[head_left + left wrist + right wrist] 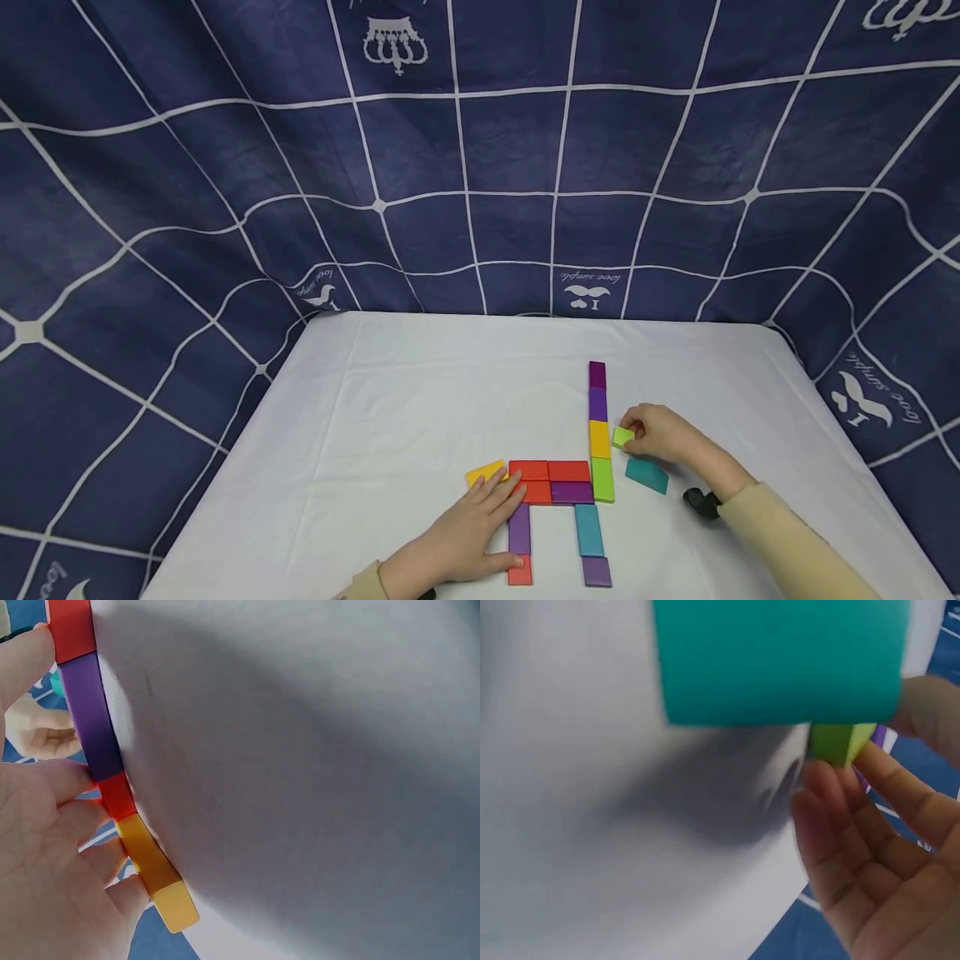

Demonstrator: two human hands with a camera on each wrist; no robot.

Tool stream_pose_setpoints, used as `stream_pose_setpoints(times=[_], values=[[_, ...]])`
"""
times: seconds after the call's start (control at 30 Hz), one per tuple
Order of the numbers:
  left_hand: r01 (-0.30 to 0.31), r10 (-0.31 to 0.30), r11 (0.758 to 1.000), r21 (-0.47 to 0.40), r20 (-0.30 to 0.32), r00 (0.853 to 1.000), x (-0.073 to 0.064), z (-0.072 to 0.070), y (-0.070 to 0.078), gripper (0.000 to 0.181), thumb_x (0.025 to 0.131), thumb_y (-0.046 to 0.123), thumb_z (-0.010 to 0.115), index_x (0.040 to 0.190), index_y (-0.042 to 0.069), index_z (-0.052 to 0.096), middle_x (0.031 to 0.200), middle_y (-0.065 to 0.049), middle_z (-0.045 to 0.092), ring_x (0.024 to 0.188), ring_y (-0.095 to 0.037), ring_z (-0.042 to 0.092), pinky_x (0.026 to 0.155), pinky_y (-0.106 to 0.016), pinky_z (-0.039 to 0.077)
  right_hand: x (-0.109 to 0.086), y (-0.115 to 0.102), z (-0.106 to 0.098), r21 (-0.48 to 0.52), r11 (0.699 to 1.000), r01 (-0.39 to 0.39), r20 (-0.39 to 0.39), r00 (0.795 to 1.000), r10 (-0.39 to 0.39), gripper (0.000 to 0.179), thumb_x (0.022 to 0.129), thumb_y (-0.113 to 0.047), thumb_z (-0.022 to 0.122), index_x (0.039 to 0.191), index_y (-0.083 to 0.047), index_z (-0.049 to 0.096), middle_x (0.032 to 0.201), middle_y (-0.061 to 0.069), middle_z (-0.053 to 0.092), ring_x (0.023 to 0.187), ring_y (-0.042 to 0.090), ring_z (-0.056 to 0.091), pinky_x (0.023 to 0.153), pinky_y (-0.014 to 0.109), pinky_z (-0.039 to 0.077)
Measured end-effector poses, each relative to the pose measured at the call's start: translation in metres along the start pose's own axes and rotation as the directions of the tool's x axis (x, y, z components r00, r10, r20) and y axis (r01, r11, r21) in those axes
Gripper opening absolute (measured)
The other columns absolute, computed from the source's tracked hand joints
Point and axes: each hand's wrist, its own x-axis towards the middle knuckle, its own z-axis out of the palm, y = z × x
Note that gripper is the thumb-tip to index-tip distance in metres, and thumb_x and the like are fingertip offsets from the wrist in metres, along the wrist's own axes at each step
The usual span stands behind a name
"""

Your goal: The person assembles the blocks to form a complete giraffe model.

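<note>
My right hand [660, 430] pinches a small light green block [621, 437] just right of an upright column made of a green block [602, 480], a yellow block [599, 439] and two purple blocks. With its fingers spread, my left hand [468, 531] rests on the left part of the layout. Its fingertips touch the red blocks [528, 471] and lie near a yellow block [485, 472]; its thumb touches the lower red block [520, 572]. In the left wrist view, a purple block [90, 716] stands between two red ones. A teal block [780, 660] partly hides the pinched block in the right wrist view.
The same teal block [647, 475] lies loose below my right hand. Below the red and purple rows, a blue block [589, 530] and a purple block [597, 572] form a second leg. A white cloth [390, 392] covers the table; dark blue patterned curtains [510, 150] surround it.
</note>
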Motion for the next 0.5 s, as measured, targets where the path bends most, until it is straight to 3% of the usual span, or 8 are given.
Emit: stream_pose_setpoints(times=[0.17,0.37,0.5], values=[[0.0,0.0,1.0,-0.022,0.009,1.0,0.001,0.001,-0.001,0.084,0.094,0.065,0.046,0.156,0.011,0.03,0.164,-0.006,0.024,0.151,-0.03,0.022,0.119,-0.047,0.03,0.005,0.006,-0.003,-0.069,0.998,0.0,-0.08,0.997,-0.005,0.028,0.08,-0.015,0.076,0.103,0.001,0.07,0.075,0.002,0.057,0.069,0.015,0.048,0.062,0.027,0.043],[-0.027,0.027,1.0,0.006,-0.019,0.999,0.0,0.006,-0.003,0.084,0.095,0.066,0.044,0.155,0.009,0.031,0.163,-0.008,0.025,0.151,-0.032,0.024,0.118,-0.048,0.032,0.024,0.017,-0.017,0.023,0.998,-0.055,-0.118,0.991,0.057,0.033,0.08,-0.016,0.074,0.105,0.004,0.068,0.08,0.006,0.06,0.074,0.019,0.051,0.067,0.03,0.046],[-0.036,0.036,0.999,0.022,-0.033,0.999,0.0,0.008,-0.004,0.084,0.095,0.066,0.043,0.155,0.009,0.031,0.163,-0.008,0.026,0.15,-0.031,0.024,0.117,-0.047,0.033,0.045,0.019,-0.027,0.123,0.987,-0.101,-0.178,0.976,0.122,0.039,0.083,-0.02,0.071,0.113,0.005,0.066,0.089,0.01,0.063,0.081,0.021,0.054,0.072,0.029,0.049]])
